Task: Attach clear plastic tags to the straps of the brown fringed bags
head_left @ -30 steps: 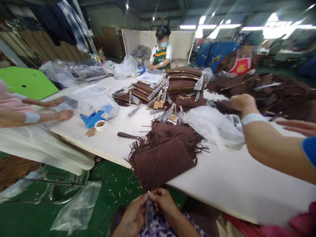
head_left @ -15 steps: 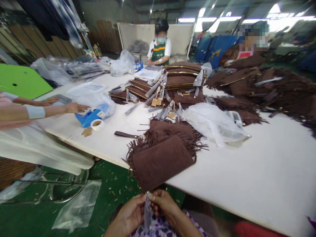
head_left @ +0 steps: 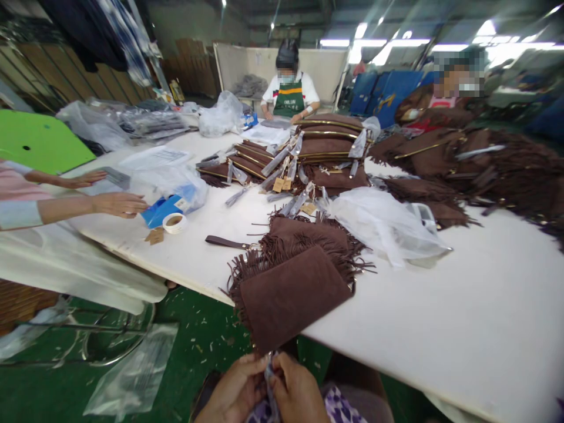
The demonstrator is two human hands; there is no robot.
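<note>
Low in the view, close to my lap, my left hand (head_left: 238,389) and my right hand (head_left: 296,388) both pinch a narrow wrist strap in a clear plastic sleeve (head_left: 270,385). Fingers cover much of the strap, and its lower end runs down between my palms. Just above my fingertips, a dark brown fringed clutch bag (head_left: 295,296) overhangs the table's near edge. A second fringed clutch (head_left: 304,229) lies partly beneath it, with a bare brown wrist strap (head_left: 227,241) stretched out to the left.
Brown bags with gold zips (head_left: 328,141) are stacked mid-table on the white table (head_left: 440,317). A white plastic bag (head_left: 379,220) lies right of the clutches. A tape roll (head_left: 174,222) sits near a co-worker's hand (head_left: 118,204) at left. More fringed bags (head_left: 476,158) are heaped at right.
My hands have shifted slightly lower, still on the sleeved strap, with the right hand turned more over it. The left co-worker's near hand has drawn back from the blue packet.
</note>
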